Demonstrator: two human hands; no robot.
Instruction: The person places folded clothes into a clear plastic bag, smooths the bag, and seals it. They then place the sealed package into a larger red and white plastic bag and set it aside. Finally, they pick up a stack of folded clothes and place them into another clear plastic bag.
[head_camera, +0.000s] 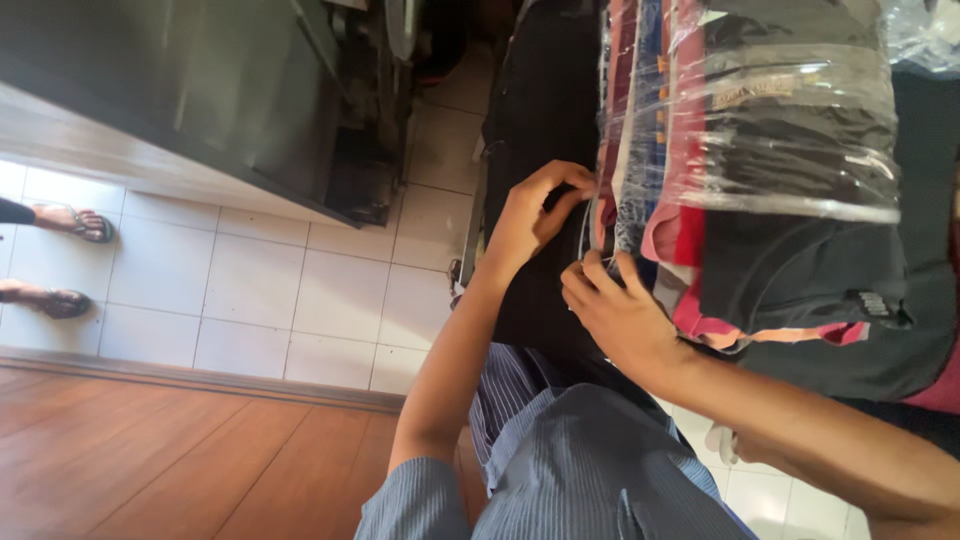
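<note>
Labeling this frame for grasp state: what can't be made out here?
Head view only:
- Left hand: fingers curl at the edge of the plastic-wrapped clothes stack; what they pinch is too small.
- Right hand: palm side hidden by its own back.
- Stack: cut off by top and right edges.
- Sandalled feet: body cut off by left edge.

Daylight falls bright on the white floor tiles (250, 290) at left, nearly washing them out. The upper left lies in deep shadow. Glare streaks the plastic wrap (800, 130) over the clothes. The picture is soft throughout, with fine detail smeared.
</note>
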